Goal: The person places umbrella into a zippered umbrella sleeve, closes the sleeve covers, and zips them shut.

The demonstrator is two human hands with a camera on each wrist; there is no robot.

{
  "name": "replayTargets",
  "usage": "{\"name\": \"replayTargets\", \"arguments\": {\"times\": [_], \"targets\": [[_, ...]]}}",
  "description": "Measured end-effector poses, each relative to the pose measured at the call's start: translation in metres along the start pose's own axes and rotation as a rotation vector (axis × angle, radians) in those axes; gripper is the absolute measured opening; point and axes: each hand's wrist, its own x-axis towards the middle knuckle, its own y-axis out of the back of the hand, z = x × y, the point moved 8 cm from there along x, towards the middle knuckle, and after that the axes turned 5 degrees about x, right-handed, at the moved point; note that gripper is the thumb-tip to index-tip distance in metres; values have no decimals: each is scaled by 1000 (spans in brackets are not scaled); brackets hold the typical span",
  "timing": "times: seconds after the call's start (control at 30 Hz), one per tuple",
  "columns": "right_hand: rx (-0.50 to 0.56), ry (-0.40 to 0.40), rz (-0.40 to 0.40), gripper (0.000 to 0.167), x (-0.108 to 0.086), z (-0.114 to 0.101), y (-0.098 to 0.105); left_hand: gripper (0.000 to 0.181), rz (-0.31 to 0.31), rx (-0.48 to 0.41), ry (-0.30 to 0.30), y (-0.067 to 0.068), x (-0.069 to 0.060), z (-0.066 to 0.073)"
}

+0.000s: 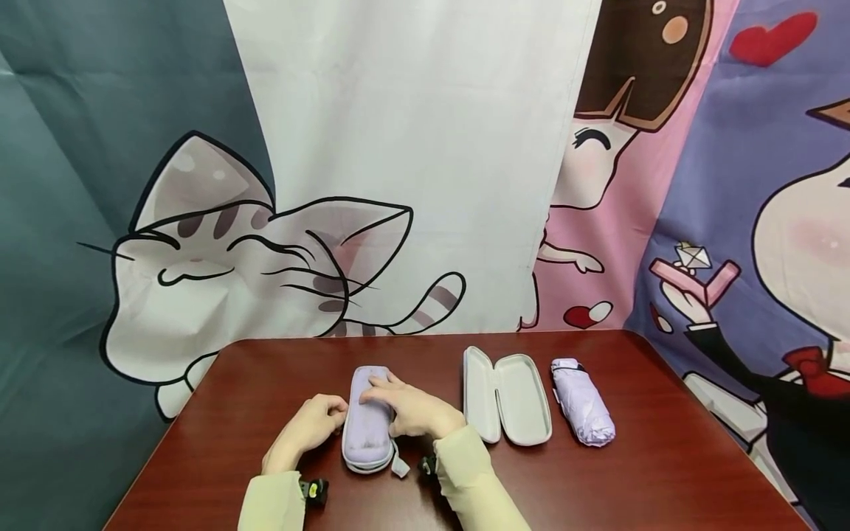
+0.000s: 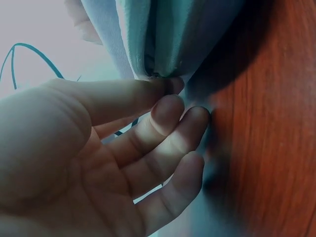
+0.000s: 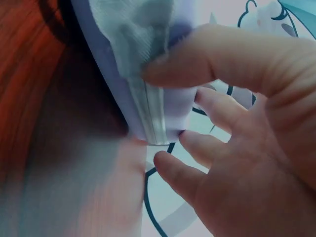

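A lilac zippered case [image 1: 367, 442] lies lengthwise on the table, with a grey fabric tab [image 1: 400, 466] at its near right corner. At its left side, my left hand [image 1: 308, 428] pinches at the zipper seam [image 2: 154, 44] with thumb and index finger; the zipper pull is mostly hidden by the fingertips. The seam's two edges stand slightly apart in the left wrist view. My right hand [image 1: 415, 407] holds the case from the right, fingers over the top. In the right wrist view, its thumb [image 3: 173, 69] presses the side beside the grey zipper band [image 3: 150, 113].
Right of the hands, a pale grey clamshell case [image 1: 524, 402] lies unfolded on the brown table [image 1: 631, 487]. Beyond it is a folded lilac umbrella [image 1: 583, 404]. A printed cartoon curtain [image 1: 412, 147] hangs behind the table's far edge.
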Motion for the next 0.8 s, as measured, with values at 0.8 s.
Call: {"name": "replayTargets", "arguments": {"times": [0.8], "targets": [[65, -89, -21, 74, -3, 3, 0, 11, 27, -5, -1, 8, -8, -4]]}}
